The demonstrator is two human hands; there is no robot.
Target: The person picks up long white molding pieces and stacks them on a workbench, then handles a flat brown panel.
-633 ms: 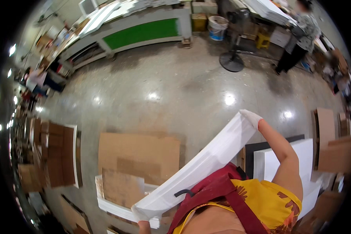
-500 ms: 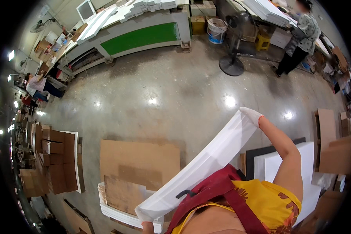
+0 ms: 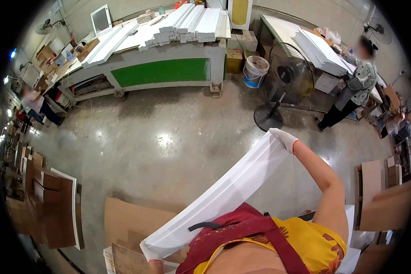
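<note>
A long white grooved panel [image 3: 223, 192] slants across the front of my body, its far end up to the right. My right hand [image 3: 285, 139], in a white glove with a red cuff, is closed around that far end. At the near left end my left hand [image 3: 150, 250], also gloved, is closed on the panel's edge; part of its fingers is hidden. Below the left hand lie a brown cardboard sheet [image 3: 132, 219] and, partly covered by it, a stack of white boards [image 3: 108, 260].
Ahead stands a green-fronted workbench [image 3: 162, 73] bearing stacked white strips [image 3: 187, 23]. A floor fan [image 3: 285, 75] and a white bucket [image 3: 255, 72] are to its right. A person [image 3: 358, 86] works at the right table; another person [image 3: 39, 105] is far left. Cardboard boxes [image 3: 48, 201] line the left.
The workbench, fan and person on the right sit lower and show more fully in view, while the floor stacks have slid toward the lower edge. The panel stays in both hands, shifted slightly left.
</note>
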